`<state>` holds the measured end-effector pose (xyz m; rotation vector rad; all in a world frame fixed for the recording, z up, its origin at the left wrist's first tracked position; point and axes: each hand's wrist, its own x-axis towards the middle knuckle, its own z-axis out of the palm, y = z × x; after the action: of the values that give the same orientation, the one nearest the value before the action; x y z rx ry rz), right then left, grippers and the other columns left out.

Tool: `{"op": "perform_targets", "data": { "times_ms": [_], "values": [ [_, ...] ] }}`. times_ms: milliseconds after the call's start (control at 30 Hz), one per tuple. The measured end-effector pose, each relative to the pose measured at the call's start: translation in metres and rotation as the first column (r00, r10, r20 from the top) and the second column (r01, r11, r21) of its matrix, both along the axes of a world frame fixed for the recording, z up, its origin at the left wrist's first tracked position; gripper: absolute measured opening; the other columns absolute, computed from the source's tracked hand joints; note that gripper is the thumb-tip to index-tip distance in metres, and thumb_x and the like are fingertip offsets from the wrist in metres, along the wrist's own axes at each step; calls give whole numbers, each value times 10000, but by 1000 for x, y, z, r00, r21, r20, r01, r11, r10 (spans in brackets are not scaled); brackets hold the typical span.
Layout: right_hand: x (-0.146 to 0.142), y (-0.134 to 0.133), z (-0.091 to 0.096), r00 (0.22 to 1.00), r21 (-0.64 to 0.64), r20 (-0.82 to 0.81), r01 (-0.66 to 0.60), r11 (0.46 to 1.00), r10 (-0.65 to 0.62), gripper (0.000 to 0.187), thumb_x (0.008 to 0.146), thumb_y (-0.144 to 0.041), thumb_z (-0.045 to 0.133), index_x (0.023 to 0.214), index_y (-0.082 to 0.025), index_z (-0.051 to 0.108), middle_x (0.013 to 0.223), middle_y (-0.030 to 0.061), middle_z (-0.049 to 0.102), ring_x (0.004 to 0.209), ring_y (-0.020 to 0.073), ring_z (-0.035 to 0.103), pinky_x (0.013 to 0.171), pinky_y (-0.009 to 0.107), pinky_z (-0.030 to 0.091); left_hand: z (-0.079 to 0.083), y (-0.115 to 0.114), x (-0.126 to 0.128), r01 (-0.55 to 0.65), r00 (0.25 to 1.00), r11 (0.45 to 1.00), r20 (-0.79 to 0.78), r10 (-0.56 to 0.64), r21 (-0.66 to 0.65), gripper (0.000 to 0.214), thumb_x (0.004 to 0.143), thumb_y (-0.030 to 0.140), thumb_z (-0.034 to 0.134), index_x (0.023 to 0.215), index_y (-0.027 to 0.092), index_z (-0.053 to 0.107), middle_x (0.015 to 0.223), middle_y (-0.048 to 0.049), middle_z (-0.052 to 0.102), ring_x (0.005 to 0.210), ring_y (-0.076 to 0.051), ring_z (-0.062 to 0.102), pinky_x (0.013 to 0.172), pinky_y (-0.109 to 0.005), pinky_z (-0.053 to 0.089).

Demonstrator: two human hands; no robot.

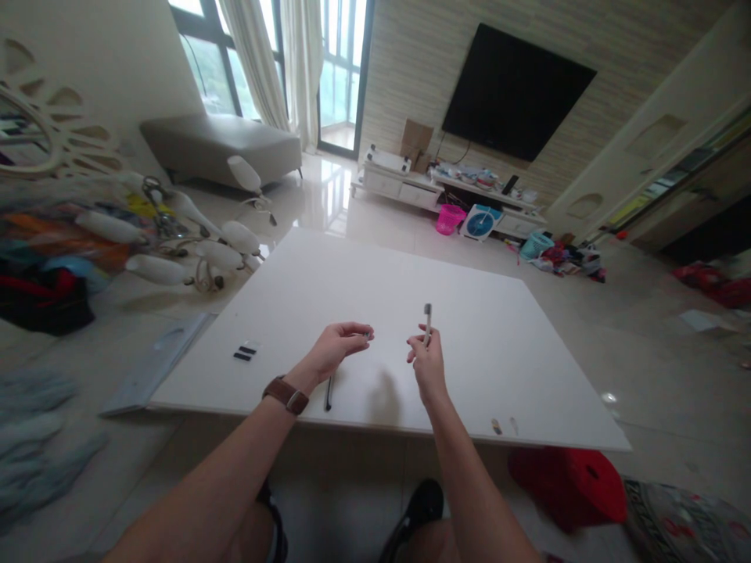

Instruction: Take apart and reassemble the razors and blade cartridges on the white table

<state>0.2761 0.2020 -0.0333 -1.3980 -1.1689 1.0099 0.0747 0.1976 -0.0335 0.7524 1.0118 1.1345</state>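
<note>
Above the white table [375,274], my right hand [430,367] grips a toothbrush [428,319] with a pale handle, its grey head pointing up. My left hand [337,348], with a brown watch strap [285,395] on the wrist, pinches a small thing between thumb and fingers. Too little of it shows to name it. A slim dark stick [328,395] lies on the tabletop under the left hand, partly covered by it. Further left lie two short black strips [245,353] on a clear piece. The two hands are apart.
Two small items [496,426] lie by the table's near right edge. A lamp with several white shades [217,254] stands on the floor at left. A red stool-like object [578,485] is at the lower right. A pink basket [450,220] stands beyond the table.
</note>
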Motion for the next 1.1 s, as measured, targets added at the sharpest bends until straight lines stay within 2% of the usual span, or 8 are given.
{"op": "perform_targets", "data": {
  "times_ms": [100,167,400,533,633,867,1000,1100],
  "values": [
    [-5,-4,2,975,-37,66,-210,977,212,287,809,-371,586,1005,-164,624,750,-9,592,504,86,474,473,221,387,1,0,2,-18,1000,1000,6,18,-4,274,644,233,823,881,127,738,1015,-100,713,943,-194,675,920,-366,533],
    [-2,-5,3,966,-45,83,-241,969,244,289,824,-403,587,945,-152,661,711,0,594,501,93,471,468,228,379,2,1,0,-40,999,999,4,40,0,306,642,234,827,907,121,725,985,-93,711,897,-179,684,913,-359,536],
    [14,4,1,998,69,40,36,997,-39,368,870,-474,558,1028,-162,670,736,1,587,548,100,490,503,230,388,-3,2,-1,-172,985,982,9,172,78,431,562,204,872,877,158,581,971,-55,704,854,-160,696,824,-317,531],
    [5,0,2,997,95,78,-25,995,18,422,874,-474,568,1137,-167,691,790,27,630,596,119,525,556,251,424,-9,-4,16,-53,991,991,-118,67,123,448,567,229,881,903,156,593,905,-43,679,786,-167,691,764,-327,536],
    [-3,-5,6,968,107,207,-165,981,140,360,857,-439,609,1051,-163,735,777,37,649,633,137,536,594,265,434,-12,-7,27,68,978,987,-207,-37,145,411,567,232,879,862,144,607,872,-55,676,761,-179,687,745,-341,540],
    [-5,-12,10,906,64,352,-276,959,237,259,826,-384,642,929,-172,749,784,25,668,626,128,505,592,251,397,-12,-10,21,292,914,949,-328,-240,121,479,557,221,871,961,169,619,771,-32,689,729,-211,700,681,-329,527],
    [-9,-15,7,846,18,419,-371,929,329,222,829,-320,615,706,-163,712,601,-14,572,586,118,473,559,245,333,-10,-10,17,313,922,939,-284,-264,145,424,576,207,856,934,165,634,778,-40,692,795,-228,709,763,-367,542],
    [-9,-14,4,858,-5,391,-360,933,334,199,812,-308,626,691,-166,697,578,-26,551,566,111,453,543,242,316,-6,-9,12,272,943,954,-235,-237,126,441,591,194,851,965,169,619,800,-47,705,801,-221,712,811,-387,541]
  ]
}}
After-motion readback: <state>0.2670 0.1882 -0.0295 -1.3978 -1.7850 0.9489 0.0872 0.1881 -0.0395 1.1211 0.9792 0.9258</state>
